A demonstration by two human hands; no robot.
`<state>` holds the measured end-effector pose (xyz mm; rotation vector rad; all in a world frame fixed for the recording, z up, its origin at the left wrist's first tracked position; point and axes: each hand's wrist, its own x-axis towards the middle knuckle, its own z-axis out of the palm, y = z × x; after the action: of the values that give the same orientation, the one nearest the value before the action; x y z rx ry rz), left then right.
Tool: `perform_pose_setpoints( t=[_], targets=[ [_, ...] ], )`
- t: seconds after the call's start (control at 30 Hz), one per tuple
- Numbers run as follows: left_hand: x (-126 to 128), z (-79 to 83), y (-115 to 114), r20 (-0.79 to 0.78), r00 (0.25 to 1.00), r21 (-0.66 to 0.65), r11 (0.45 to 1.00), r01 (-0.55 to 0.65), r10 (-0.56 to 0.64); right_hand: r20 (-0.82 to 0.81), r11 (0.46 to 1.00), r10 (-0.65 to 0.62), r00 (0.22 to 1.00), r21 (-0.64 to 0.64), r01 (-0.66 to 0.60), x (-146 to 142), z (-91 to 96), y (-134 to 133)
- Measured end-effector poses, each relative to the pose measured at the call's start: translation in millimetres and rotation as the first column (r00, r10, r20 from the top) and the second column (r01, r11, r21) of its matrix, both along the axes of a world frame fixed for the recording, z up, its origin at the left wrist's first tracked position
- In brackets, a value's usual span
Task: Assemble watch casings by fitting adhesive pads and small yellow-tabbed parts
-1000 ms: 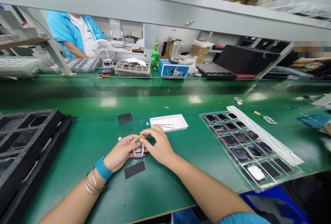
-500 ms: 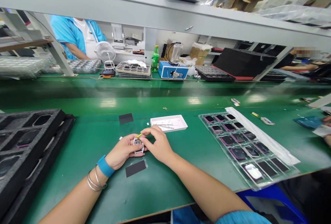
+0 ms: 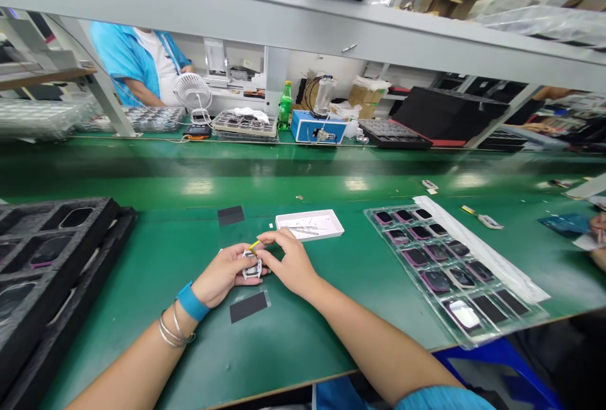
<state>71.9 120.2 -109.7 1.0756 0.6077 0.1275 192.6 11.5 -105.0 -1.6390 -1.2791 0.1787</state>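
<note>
Gripping a white casing, left hand meets right hand pinching a yellow stick — white tray holds tiny parts.

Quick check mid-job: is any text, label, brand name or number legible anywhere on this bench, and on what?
Nothing can be read anywhere.
Green bottle: label too blurred.
Blue box: front markings too small.
White part in the left hand: no legible marks.
Yellow stick in the right hand: no print shows.
Clear tray of screens: no legible print.
</note>
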Motion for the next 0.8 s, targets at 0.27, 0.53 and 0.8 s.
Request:
perform_pose_setpoints(
  t=[0.27, 0.53, 0.8],
  targets=[
    [-15, 12.2, 22, -0.013, 1.0, -0.138, 0.99, 0.011, -0.013, 0.117, 0.928, 0.194, 0.974, -0.343, -0.143, -9, 7.3, -25],
    [-21, 11.5, 20, 0.052, 0.959, -0.217, 0.934, 0.283, -0.278, 0.216, 0.879, 0.161, 0.963, -0.474, -0.04, -33, -3.5, -37],
    [-18, 9.0, 18, 0.048, 0.96, -0.189, 0.941, 0.28, -0.277, 0.115, 0.904, 0.136, 0.984, -0.42, -0.076, -23, -14.5, -28]
  ],
)
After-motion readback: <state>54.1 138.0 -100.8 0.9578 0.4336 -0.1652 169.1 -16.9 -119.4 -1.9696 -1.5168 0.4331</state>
